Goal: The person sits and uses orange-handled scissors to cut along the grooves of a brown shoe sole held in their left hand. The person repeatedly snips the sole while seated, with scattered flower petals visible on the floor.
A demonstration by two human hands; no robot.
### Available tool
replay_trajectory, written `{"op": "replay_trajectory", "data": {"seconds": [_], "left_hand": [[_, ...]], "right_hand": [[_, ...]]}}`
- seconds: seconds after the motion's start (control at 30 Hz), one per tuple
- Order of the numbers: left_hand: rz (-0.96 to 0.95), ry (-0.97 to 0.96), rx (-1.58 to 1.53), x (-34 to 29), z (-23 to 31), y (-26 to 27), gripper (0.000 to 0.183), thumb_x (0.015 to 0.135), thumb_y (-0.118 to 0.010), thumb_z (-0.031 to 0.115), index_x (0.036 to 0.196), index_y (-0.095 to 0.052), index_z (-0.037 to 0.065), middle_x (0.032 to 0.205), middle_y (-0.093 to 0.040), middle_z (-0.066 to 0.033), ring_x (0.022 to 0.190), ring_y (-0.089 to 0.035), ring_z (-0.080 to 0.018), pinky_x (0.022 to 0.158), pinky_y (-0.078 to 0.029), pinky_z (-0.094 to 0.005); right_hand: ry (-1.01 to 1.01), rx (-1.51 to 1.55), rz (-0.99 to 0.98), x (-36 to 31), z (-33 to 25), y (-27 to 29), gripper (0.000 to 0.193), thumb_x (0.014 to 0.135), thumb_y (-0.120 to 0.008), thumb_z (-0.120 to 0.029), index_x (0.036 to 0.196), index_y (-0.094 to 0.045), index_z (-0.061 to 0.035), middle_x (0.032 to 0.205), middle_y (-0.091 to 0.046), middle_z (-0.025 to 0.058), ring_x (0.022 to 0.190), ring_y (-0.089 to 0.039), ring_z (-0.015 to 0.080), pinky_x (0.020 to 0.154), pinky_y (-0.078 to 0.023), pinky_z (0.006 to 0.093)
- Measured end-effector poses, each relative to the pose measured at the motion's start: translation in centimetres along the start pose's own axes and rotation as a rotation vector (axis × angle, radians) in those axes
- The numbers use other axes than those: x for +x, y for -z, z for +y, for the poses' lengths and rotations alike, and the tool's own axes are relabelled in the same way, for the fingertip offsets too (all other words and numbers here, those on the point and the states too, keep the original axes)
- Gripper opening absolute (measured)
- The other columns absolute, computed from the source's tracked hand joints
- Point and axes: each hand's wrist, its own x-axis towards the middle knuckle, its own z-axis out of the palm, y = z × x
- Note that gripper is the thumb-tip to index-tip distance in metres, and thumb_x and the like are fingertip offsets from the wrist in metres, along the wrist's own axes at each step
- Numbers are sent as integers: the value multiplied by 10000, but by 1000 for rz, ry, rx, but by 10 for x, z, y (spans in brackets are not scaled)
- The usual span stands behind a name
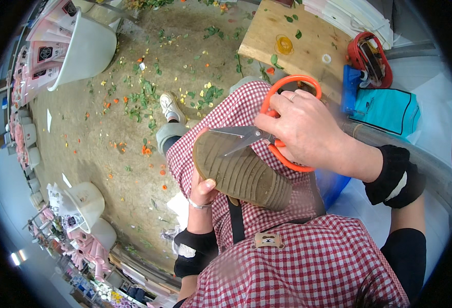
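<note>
A brown shoe [236, 172] lies over my lap with its ridged sole turned up; its upper is mostly hidden. My left hand [204, 191] grips it at the left edge, thumb on the sole and the other fingers out of sight underneath. In my right hand [305, 120] is a pair of scissors [257, 133] with orange loop handles. Their blades are spread over the sole, one tip reaching the sole's upper left edge. Red-and-white checked apron cloth [298, 256] covers my lap and chest.
A wooden board [308, 41] at the upper right bears leaves and yellow rubber bands. Beside it are a red basket [372, 59] and a turquoise bag [388, 110]. Leaves and petals litter the floor [133, 66]. White buckets [90, 49] with wrapping stand at the left.
</note>
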Motion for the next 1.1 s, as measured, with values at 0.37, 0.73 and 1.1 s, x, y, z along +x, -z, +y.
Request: {"op": "replay_trajectory", "data": {"seconds": [0.37, 0.73, 1.1], "left_hand": [[78, -35, -2, -4, -5, -1, 970, 607, -693, 313, 1370, -178, 5, 1275, -404, -161, 1145, -459, -273, 947, -406, -377], [59, -60, -1, -3, -4, -8, 957, 617, -693, 311, 1364, -185, -3, 1265, -408, -157, 1128, -469, -268, 931, -421, -376], [55, -48, -21, -4, -6, -3, 984, 626, -699, 311, 1392, -142, 42, 1256, -408, -149, 1114, -477, -266, 923, -430, -382]], "right_hand": [[-207, 210, 56, -16, -14, -21, 174, 652, -630, -141, 794, -581, -53, 706, -507, 154, 704, -554, 314, 597, -422, 427], [-342, 486, 42, -33, -18, -40, 212, 648, -678, -154, 814, -592, -53, 707, -532, 144, 683, -554, 323, 600, -425, 427], [-256, 329, -12, -44, -12, -27, 207, 672, -665, -228, 803, -595, -83, 641, -539, 111, 595, -571, 277, 505, -440, 392]]}}
